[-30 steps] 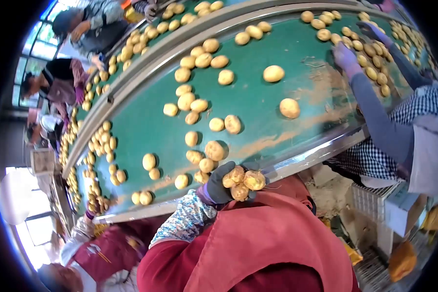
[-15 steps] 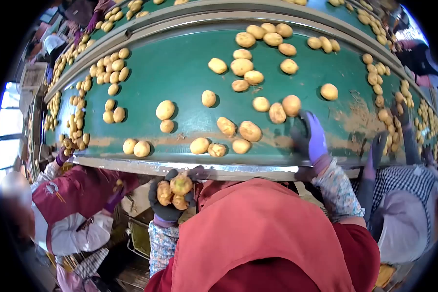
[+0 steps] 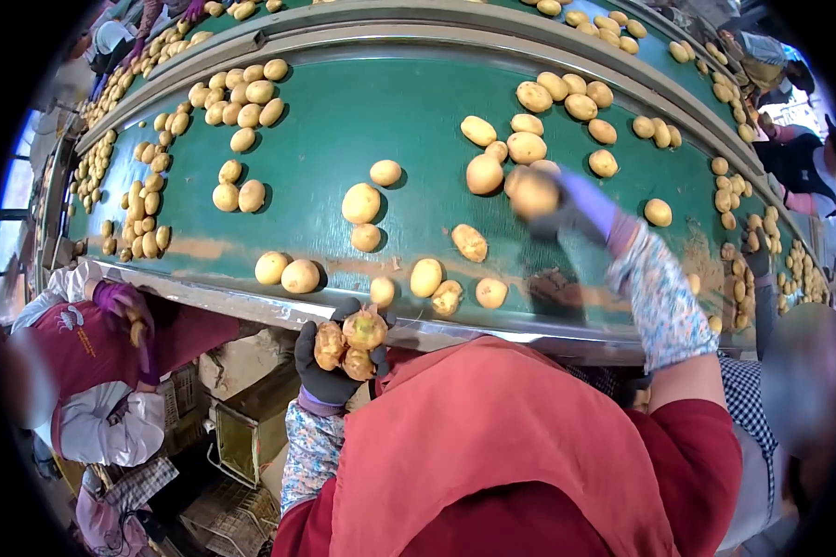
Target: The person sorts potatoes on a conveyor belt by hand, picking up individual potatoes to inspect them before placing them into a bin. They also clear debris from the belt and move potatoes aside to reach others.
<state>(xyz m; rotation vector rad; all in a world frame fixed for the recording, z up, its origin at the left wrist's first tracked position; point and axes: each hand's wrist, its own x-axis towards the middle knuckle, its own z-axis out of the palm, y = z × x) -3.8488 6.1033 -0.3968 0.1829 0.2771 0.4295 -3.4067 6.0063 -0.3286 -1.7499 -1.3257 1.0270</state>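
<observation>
My left hand (image 3: 330, 367), in a dark glove, is cupped around several potatoes (image 3: 364, 329) at the belt's near edge, one of them greenish on top. My right hand (image 3: 571, 212), in a dark and purple glove, is stretched over the green belt (image 3: 316, 121), its fingers closed on a blurred potato (image 3: 533, 193). Just left of that hand lies a round potato (image 3: 484, 174), among others in a loose group. Nearer to me, an oval potato (image 3: 469, 242) rests on the belt.
Metal edging (image 3: 418, 334) runs along the belt's near side. At the left, a co-worker in a maroon apron (image 3: 74, 348) stands close by; another person in a checked garment (image 3: 748, 399) is at the right. Crates (image 3: 232, 520) stand below left. A second belt runs beyond the divider (image 3: 418, 35).
My right hand has moved up and leftward over the belt and closed on a potato. The view has shifted, and potatoes appear farther right. My left hand still holds its potatoes.
</observation>
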